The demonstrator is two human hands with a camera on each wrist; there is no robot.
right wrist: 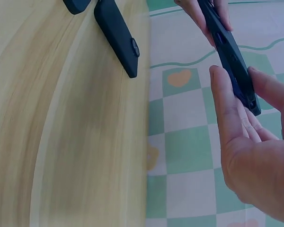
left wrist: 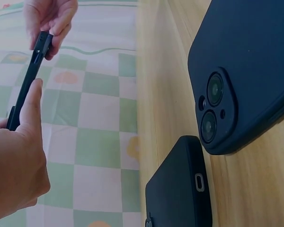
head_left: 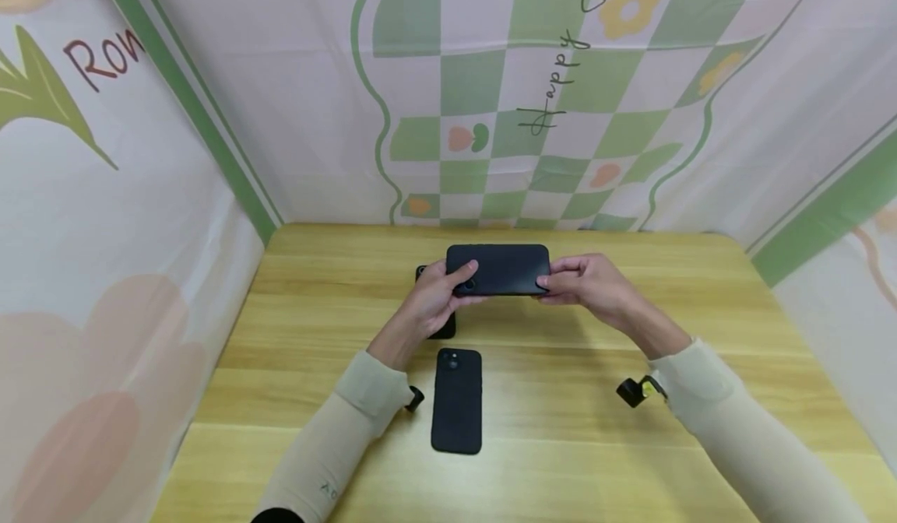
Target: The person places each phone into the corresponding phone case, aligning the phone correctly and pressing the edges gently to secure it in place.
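Note:
Both hands hold a black phone case (head_left: 508, 268) sideways above the far part of the table, its back with the camera corner facing up in the head view. The left hand (head_left: 430, 299) grips its left end, thumb on top beside the camera opening. At the right end, the right hand (head_left: 592, 286) pinches the edge between thumb and fingers. Its side edge shows in the right wrist view, the case (right wrist: 229, 56) slanting between the hands. Whether a phone sits inside cannot be told. Partly hidden under the left hand lies another black phone (head_left: 443, 327).
A dark phone (head_left: 457, 402) with two camera lenses lies back up on the wooden table (head_left: 561, 461), near the left forearm. Patterned cloth (head_left: 469, 79) hangs behind the table's far edge and on both sides. Small black cameras (head_left: 632, 391) are strapped at the wrists.

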